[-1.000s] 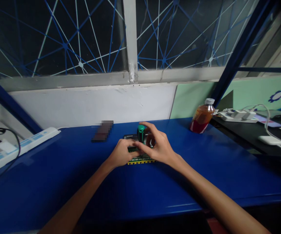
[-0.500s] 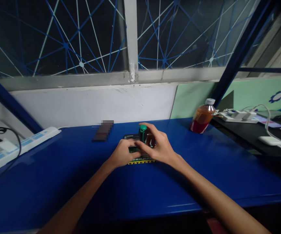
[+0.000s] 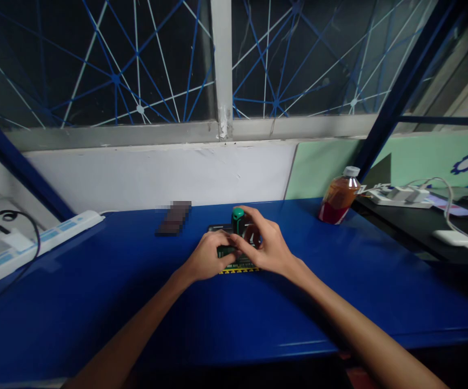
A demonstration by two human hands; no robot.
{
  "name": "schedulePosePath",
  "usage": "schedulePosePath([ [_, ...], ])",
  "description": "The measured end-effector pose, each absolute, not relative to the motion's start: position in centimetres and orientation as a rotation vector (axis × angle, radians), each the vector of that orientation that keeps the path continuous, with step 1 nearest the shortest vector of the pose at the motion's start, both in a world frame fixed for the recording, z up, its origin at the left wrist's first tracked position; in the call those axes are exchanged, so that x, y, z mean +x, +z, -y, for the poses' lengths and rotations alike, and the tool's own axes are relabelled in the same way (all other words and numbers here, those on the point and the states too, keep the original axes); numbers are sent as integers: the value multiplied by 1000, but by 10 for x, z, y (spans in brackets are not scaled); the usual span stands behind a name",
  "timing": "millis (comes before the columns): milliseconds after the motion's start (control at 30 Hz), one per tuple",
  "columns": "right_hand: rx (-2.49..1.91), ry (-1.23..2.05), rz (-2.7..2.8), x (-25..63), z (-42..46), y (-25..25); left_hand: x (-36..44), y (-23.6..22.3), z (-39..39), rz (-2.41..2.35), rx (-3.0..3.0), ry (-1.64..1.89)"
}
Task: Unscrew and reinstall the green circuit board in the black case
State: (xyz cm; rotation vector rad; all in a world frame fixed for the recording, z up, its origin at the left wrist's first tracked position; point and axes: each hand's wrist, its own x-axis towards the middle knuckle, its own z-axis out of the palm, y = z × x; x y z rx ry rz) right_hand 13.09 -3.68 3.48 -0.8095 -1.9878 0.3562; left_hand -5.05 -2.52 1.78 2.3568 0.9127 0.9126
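My right hand (image 3: 268, 242) is closed around the black handle with a green cap of a screwdriver (image 3: 238, 216), which stands upright. The thumb presses the near side and the index finger curls over by the cap. Close by on the left, my left hand (image 3: 206, 256) is closed, its thumb and fingers drawn together low beside the screwdriver; what they pinch is hidden. Beneath both hands lies a green circuit board (image 3: 240, 266) with a yellow toothed strip along its near edge. The hands cover most of it, and the screwdriver's tip is out of sight.
Behind the hands, a dark blurred-out flat object (image 3: 174, 218) rests on the blue table (image 3: 234, 313). A bottle of reddish-brown drink (image 3: 339, 197) stands at the back right. Left is a white power strip (image 3: 43, 246) with a black cable; chargers and white cables (image 3: 453, 237) lie far right.
The view has shifted slightly, so the surroundings sit a little further right. My right fingers have moved slightly around the screwdriver handle, while my left hand keeps nearly the same pose.
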Motion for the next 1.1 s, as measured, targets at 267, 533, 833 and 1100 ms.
schedulePosePath([
  [267, -853, 302, 1979, 130, 34, 31, -51, 16, 24, -973, 2417, 967],
  [533, -824, 320, 1984, 130, 36, 31, -50, 19, 27, -913, 2410, 925],
  [833, -850, 323, 1955, 129, 35, 28, -48, 12, 26, -1055, 2477, 982],
  [1100, -853, 299, 1968, 130, 37, 30, -48, 9, 23, -1003, 2418, 997],
])
